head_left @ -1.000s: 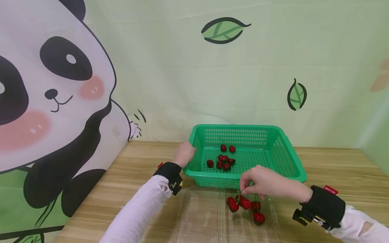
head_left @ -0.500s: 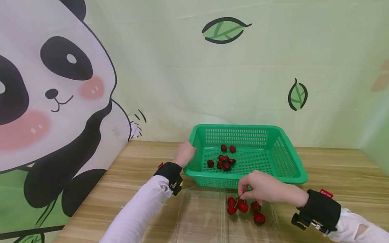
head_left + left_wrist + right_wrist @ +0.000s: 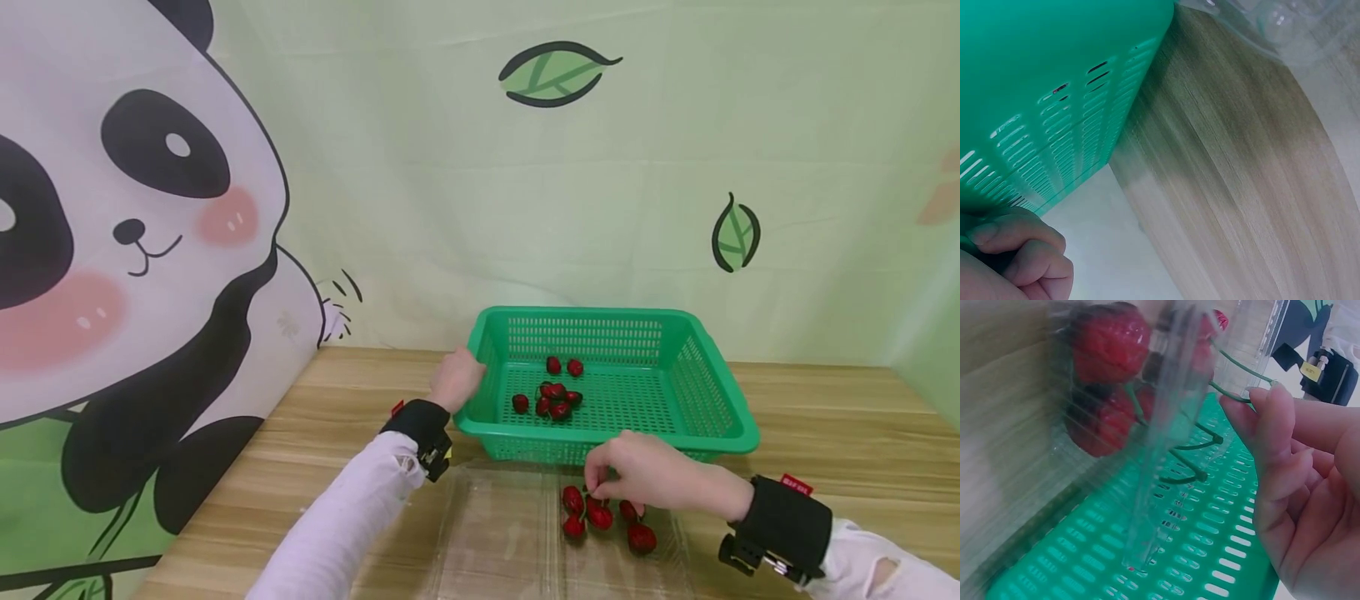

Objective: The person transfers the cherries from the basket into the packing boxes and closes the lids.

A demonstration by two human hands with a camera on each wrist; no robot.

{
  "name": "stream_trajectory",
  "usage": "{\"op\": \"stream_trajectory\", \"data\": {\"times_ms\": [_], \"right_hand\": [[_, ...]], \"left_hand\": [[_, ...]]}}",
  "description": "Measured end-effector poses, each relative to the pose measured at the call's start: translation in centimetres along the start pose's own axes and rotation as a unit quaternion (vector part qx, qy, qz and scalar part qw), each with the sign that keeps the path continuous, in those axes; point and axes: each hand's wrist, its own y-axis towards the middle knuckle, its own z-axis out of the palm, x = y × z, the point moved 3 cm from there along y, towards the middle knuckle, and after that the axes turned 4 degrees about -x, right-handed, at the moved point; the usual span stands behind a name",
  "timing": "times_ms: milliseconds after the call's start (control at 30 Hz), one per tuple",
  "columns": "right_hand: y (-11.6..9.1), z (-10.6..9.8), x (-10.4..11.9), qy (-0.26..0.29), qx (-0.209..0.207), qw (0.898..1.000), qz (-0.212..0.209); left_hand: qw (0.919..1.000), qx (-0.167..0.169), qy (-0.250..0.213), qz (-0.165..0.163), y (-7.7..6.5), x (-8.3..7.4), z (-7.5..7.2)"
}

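Observation:
My left hand [image 3: 457, 379] grips the left rim of a green plastic basket [image 3: 600, 312]; its curled fingers [image 3: 1038, 262] show at the basket's side in the left wrist view. Several red cherries [image 3: 558, 411] lie inside the basket. In front of it stands a clear plastic container [image 3: 495, 533] with two halves. Over the right half, my right hand [image 3: 648, 475] pinches green stems [image 3: 1238, 365] between thumb and fingertips. A cherry [image 3: 599, 514] hangs or rests just below those fingers. Several more cherries [image 3: 642, 538] lie in that half, partly hidden by the hand.
The wooden table [image 3: 360, 392] extends to both sides of the basket. Behind it hangs a pale green cloth [image 3: 420, 208] printed with a panda and leaves. The basket stands close behind the container.
My right hand has moved down and slightly left, lowering the cherries into the right half of the container. The left hand stays on the basket rim.

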Motion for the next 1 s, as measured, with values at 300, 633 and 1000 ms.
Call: {"op": "stream_trajectory", "data": {"times_ms": [300,633,1000], "right_hand": [[-0.12,0.08,0.08,-0.017,0.0,1.0,-0.004],[-0.44,0.5,-0.08,-0.049,-0.004,0.999,-0.009],[-0.67,0.31,0.29,-0.057,-0.012,0.998,-0.026]], "left_hand": [[1.0,0.003,0.001,-0.001,-0.03,0.0,-0.02],[1.0,-0.003,0.001,0.003,-0.1,-0.05,-0.02],[1.0,-0.003,-0.005,0.005,-0.05,0.04,0.03]]}}
